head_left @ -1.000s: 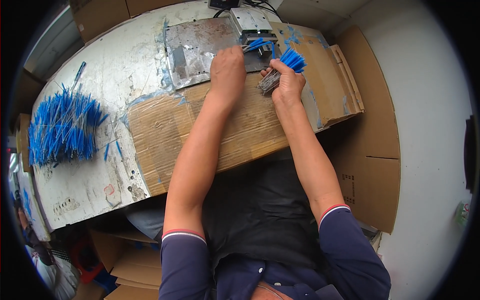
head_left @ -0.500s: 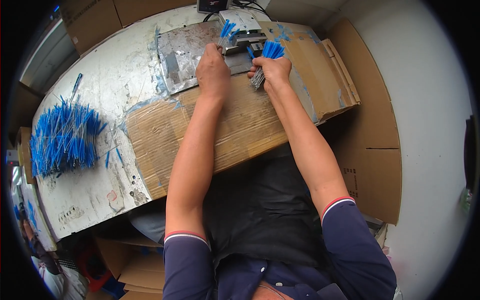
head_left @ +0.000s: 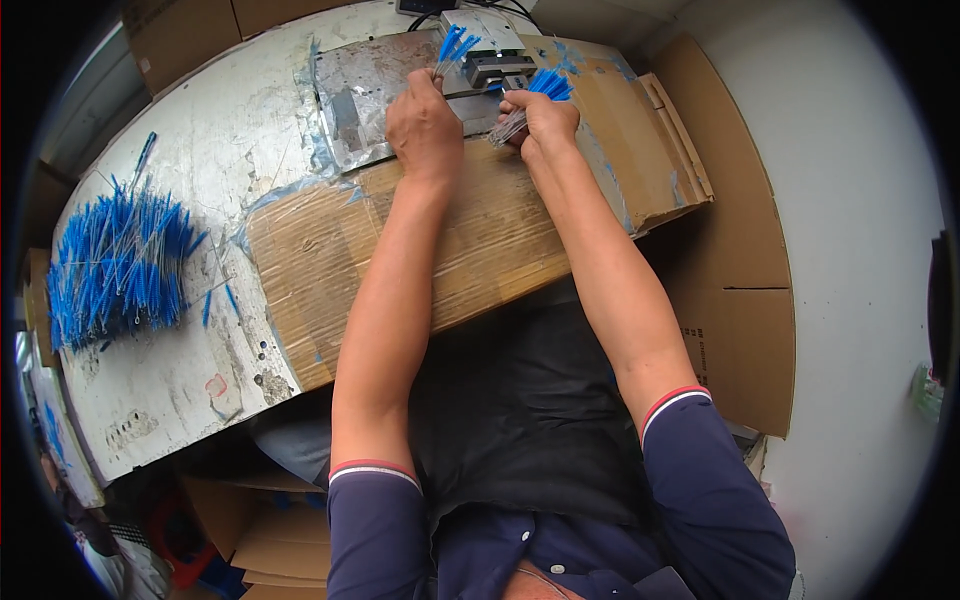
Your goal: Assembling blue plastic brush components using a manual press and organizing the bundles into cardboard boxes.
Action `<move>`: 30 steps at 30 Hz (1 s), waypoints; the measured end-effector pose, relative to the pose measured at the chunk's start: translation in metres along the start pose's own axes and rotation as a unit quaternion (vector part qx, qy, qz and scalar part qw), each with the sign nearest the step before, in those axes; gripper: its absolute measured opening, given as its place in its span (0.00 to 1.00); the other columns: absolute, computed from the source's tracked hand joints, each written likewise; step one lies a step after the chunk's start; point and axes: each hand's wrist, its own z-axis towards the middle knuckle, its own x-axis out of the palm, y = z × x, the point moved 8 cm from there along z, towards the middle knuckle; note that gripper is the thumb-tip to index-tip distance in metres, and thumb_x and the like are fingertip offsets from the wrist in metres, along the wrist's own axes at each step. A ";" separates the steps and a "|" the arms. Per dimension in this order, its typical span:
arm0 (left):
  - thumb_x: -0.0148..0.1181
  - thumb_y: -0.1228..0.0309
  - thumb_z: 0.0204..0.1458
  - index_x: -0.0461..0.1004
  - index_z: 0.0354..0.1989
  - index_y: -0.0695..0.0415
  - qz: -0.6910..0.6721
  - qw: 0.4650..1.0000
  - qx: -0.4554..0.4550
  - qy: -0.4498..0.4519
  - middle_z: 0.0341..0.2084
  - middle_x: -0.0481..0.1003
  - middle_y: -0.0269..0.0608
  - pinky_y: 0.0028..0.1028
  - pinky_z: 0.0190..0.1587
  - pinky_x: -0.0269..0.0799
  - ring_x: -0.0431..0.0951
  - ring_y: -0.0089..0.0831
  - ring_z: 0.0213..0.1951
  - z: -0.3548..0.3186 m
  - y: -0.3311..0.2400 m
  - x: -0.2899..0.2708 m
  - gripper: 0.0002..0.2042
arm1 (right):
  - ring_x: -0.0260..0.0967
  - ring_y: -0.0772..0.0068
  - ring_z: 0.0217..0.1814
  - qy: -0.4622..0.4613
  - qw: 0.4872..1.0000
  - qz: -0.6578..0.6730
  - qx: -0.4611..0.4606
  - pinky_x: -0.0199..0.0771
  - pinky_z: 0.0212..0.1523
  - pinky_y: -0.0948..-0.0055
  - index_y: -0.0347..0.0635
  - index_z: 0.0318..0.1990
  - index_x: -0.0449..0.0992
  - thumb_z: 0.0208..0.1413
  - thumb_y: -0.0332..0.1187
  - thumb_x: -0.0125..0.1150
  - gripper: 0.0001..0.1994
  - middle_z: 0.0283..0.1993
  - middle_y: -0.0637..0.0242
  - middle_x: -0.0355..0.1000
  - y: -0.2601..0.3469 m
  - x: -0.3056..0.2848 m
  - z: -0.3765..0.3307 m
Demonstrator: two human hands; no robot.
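One flat brown corrugated cardboard sheet (head_left: 490,230) lies nearest, on the person's side of the silver-topped metal block (head_left: 484,32); its front edge slants up toward the right, and a broad stretch of brown surface shows between that edge and the hands. Well left of the block, two loose slim blue pieces (head_left: 207,308) rest on the worn white tabletop (head_left: 170,385). Beyond them sits one heap of blue-bristled brushes with wire stems (head_left: 125,265), too tangled to count, with one slim dark pen-like stick (head_left: 144,155) at its far side.

Two bare hands are near the block. The right hand (head_left: 548,118), just on its near right, is clamped around one thick bundle of blue-bristled wire brushes (head_left: 550,85): blue ends project past the fist on the far side, grey stems on the near left. The left hand (head_left: 425,125), to the block's near left, has its fingertips pinched on the stems of one small bunch of blue-bristled wire brushes (head_left: 456,45); the blue ends fan out beyond the fingertips, their exact number unclear.

One flat grey metal plate (head_left: 365,85) extends left from the block. One dark boxy device (head_left: 418,6) stands behind it, farther left.
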 end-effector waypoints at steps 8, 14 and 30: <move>0.55 0.68 0.64 0.73 0.42 0.55 -0.023 0.998 0.021 0.061 0.27 0.81 0.48 0.47 0.36 0.73 0.82 0.50 0.32 -0.002 0.004 0.011 0.05 | 0.75 0.60 0.24 0.081 0.979 0.182 0.042 0.84 0.26 0.55 0.29 0.32 0.74 0.52 0.21 0.66 0.06 0.31 0.54 0.75 -0.017 0.006 -0.017; 0.55 0.68 0.63 0.73 0.40 0.58 -0.021 0.989 0.037 0.142 0.29 0.81 0.51 0.48 0.36 0.74 0.82 0.52 0.33 -0.006 -0.003 0.021 0.06 | 0.77 0.60 0.27 0.100 0.975 0.195 0.029 0.85 0.28 0.57 0.30 0.34 0.76 0.51 0.22 0.70 0.07 0.30 0.55 0.76 -0.026 -0.007 -0.017; 0.56 0.66 0.64 0.77 0.40 0.59 0.044 0.984 0.016 0.170 0.31 0.81 0.50 0.45 0.39 0.74 0.81 0.51 0.35 -0.005 -0.008 0.023 0.08 | 0.77 0.65 0.27 0.095 0.982 0.161 -0.023 0.85 0.27 0.63 0.31 0.35 0.78 0.50 0.22 0.72 0.08 0.30 0.58 0.77 -0.005 -0.026 0.002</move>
